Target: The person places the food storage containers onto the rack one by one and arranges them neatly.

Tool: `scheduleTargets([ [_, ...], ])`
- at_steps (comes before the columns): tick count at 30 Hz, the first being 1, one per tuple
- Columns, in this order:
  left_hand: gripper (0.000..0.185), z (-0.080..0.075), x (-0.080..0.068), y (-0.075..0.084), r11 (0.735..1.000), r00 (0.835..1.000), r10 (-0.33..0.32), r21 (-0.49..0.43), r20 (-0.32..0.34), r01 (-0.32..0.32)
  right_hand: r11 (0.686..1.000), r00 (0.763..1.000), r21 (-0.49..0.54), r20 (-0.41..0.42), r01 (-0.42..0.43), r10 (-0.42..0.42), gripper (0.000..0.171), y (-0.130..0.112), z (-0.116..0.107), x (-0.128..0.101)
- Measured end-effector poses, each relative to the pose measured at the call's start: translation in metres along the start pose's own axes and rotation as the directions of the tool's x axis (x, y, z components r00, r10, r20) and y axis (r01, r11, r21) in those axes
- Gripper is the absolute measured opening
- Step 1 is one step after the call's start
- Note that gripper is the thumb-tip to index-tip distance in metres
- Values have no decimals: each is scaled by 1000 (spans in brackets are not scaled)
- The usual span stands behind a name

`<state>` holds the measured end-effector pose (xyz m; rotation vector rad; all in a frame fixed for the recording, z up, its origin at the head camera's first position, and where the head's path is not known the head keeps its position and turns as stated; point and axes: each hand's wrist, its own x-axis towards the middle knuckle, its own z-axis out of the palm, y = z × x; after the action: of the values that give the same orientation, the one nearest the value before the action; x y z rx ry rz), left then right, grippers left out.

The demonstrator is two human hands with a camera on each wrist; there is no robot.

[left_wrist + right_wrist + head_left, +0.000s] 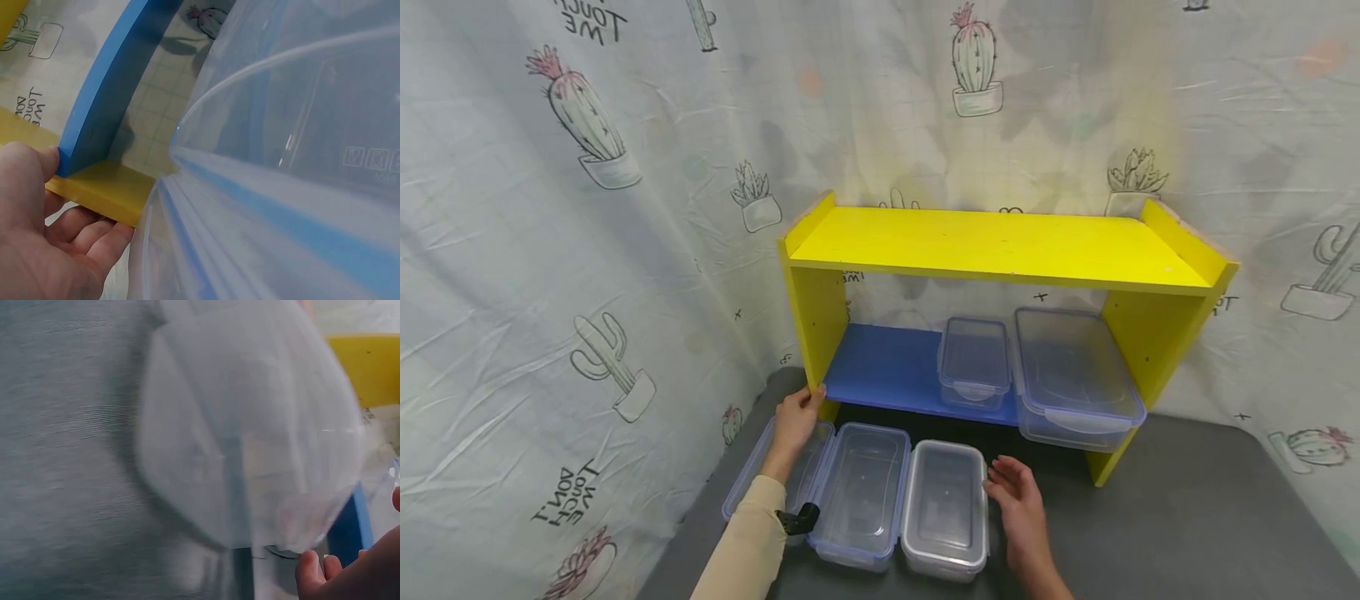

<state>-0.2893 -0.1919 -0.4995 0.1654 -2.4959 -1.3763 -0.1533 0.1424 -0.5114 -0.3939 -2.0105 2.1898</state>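
Observation:
My left hand grips the front edge of the left side panel of a yellow shelf unit. In the left wrist view, its thumb lies by the end of the blue board and its fingers curl behind the yellow panel. My right hand, fingers loosely bent, is beside a clear container with a grey rim. To that container's left stand a blue-rimmed container and another blue-rimmed one, partly hidden by the left forearm.
On the blue board stand a small lidded container and a large one, which juts past the front edge. The dark grey table extends to the right. A cactus-print curtain hangs behind and at the left.

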Motion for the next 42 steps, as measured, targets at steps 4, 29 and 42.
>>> scheduleTargets([
  [4, 39, 0, 1, 0, 1000, 1000, -2, -2, 7, 2, 996, 999, -78, 13, -36, 37, 53, 13, 1, -5],
  [29, 39, 0, 0, 0, 1000, 1000, -4, -19, -4, 4, 970, 985, -191, 55, -151, 164, 58, 43, 0, -35],
  [42, 41, -1, 0, -2, 1000, 1000, 1, -16, 3, -1, 982, 983, -22, -1, -186, 186, 58, 46, 2, -43],
])
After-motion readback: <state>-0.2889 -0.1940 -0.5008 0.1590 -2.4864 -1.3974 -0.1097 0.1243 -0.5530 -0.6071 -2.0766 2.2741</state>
